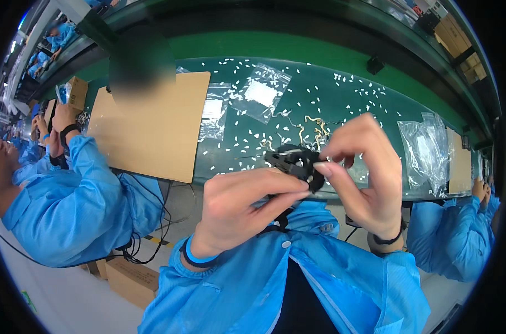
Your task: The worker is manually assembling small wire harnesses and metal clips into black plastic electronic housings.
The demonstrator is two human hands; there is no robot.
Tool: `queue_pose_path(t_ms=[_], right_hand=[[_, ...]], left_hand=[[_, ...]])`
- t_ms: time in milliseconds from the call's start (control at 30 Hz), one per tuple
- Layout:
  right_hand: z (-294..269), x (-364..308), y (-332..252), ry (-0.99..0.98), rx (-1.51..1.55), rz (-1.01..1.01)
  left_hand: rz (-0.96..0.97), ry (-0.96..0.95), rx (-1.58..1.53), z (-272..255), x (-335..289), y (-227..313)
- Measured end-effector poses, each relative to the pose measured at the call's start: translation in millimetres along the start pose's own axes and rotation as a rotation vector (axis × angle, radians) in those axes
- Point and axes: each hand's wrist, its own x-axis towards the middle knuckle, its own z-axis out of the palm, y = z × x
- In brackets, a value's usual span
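Right at the centre of the frame, the person's two bare hands meet over a small black plastic part, held up in the air above the near edge of the green tabletop. The left hand comes up from the lower middle, its fingers curled closed round the underside of the part, thumb and forefinger pressing it from the left. The right hand comes in from the right, its fingertips pinched together on the part's right end, the other fingers arched above it. A thin pale wire sticks out of the part toward the left. Behind the hands, on the tabletop, lies a little tangle of yellowish wires, and small white bits are scattered all over the green surface. Toward the upper left of the frame a brown cardboard sheet rests on the tabletop, with clear plastic bags just right of it; another crumpled clear bag lies at the right. Co-workers in blue smocks sit at the left and far right of the frame.
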Motion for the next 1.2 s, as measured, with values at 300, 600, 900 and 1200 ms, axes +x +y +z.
queue_pose_path(t_ms=[300, 600, 900, 1200], right_hand=[[44, -20, -22, 0.207, -0.083, 0.213], [66, -5, -10, 0.206, -0.128, 0.166], [46, 2, 15, -0.050, -0.167, 0.044], [45, 1, 33, -0.107, -0.114, 0.036]], left_hand=[[0.146, 0.396, 0.392, 11, -28, -19], [0.333, 0.309, 0.586, 0, -30, -37], [0.329, 0.171, 0.565, -2, -28, -45], [0.228, 0.137, 0.527, 2, -23, -48]])
